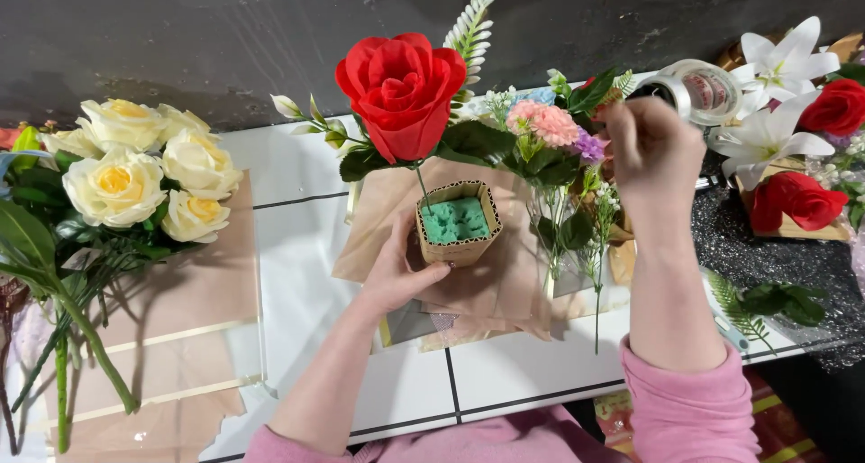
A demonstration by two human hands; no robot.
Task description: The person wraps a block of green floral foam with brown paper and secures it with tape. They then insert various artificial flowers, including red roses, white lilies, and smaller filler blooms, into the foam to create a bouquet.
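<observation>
My left hand (394, 269) grips the near side of a small hexagonal cardboard pot (457, 222) filled with green floral foam. A big red artificial rose (402, 89) stands in the foam on a thin stem. My right hand (655, 152) is raised to the right of the pot, fingers pinched among a bunch of mixed small flowers (550, 130) with a pink carnation, purple bits and green leaves. The pot rests on brown wrapping paper (505, 274).
A bunch of cream roses (135, 170) lies at the left on tan paper sheets. White lilies (775, 94), red roses (797, 202) and a tape roll (707, 89) sit at the right by black glitter sheet. A green fern sprig (766, 305) lies nearby. White tiled tabletop (523, 364).
</observation>
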